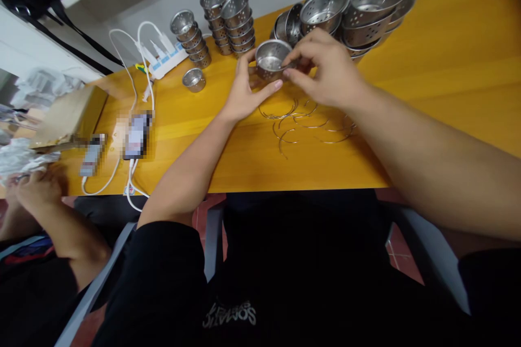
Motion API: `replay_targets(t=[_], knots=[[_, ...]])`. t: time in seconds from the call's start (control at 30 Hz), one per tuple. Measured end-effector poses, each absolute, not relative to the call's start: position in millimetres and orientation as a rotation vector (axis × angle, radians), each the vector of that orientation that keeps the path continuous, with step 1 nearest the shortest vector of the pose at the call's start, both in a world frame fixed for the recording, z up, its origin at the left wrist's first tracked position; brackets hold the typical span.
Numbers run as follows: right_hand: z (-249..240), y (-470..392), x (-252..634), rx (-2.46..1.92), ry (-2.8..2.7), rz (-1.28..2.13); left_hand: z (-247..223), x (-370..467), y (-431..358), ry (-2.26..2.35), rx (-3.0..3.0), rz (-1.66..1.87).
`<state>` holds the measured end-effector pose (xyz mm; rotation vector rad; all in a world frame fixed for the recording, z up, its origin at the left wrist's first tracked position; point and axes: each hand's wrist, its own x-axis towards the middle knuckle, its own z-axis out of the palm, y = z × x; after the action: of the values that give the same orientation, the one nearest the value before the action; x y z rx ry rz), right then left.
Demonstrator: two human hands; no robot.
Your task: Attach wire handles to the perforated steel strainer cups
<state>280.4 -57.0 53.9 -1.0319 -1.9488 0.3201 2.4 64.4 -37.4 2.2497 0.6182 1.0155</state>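
Observation:
A small perforated metal cup point(272, 58) is held above the wooden table, its open top facing up. My left hand point(248, 89) grips it from the left side, thumb below the front and fingers round the back. At the cup's right rim, my right hand point(321, 68) has thumb and index finger pinched against the edge. Below both hands, several thin curved wires point(293, 119) lie loose on the table. Stacks of perforated cups point(240, 24) stand behind the held cup, and a single small cup point(194, 80) sits to the left.
Large perforated bowls point(370, 11) are piled at the back right. A white power strip point(169, 59) with cables, two phones point(137, 135) and a cardboard box point(71, 116) occupy the left. Another person's hands point(36, 190) are at the far left.

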Motion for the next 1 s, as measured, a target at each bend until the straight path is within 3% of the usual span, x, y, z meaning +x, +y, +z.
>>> replay_targets(t=[0.37,0.73,1.0], knots=[[26.4,-25.7,288.8,-1.198,-1.906,0.183,-45.5,-3.7,67.5,0.784,2.146,0.946],[-0.6,-5.7,298.9,-1.107,-1.857,0.357,-34.5,-1.0,54.4,0.770,2.099,0.963],[29.4,-29.8,287.7,-1.231,-1.873,0.306,-37.9,-8.5,65.0,0.769,2.140,0.958]])
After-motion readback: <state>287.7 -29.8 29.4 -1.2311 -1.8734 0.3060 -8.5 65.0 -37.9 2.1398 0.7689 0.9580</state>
